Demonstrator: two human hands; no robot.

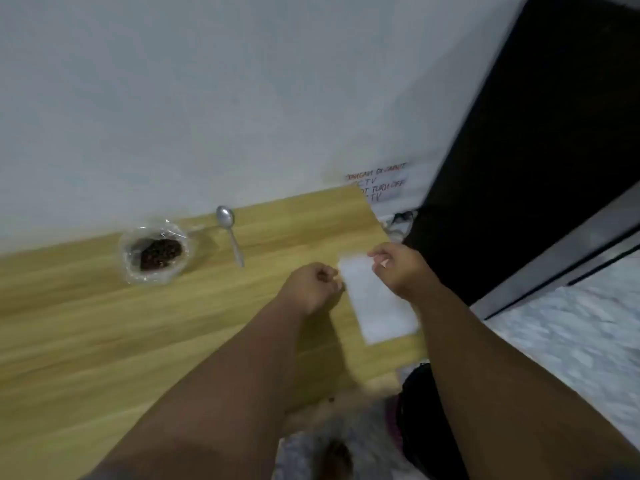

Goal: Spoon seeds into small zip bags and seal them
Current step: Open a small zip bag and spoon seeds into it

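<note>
Opening of the bag (377, 299) is judged the step in hand. Its top edge is pinched by the right hand (403, 268). The left hand (310, 289) is curled against its side, with the grip unclear. Beyond the left fingers lie the spoon (230, 233) and seeds (157, 254). Next, the mouth must be parted.

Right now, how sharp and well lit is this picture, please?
Head view: dim, flat light; motion blur smears the pale wooden table; the silver metal spoon and clear plastic bag of dark seeds are recognisable; the small translucent zip bag looks washed-out.

The wooden table (104, 341) carries a clear bag of seeds (156, 252), a spoon (230, 233) and a white zip bag (377, 306)
</note>
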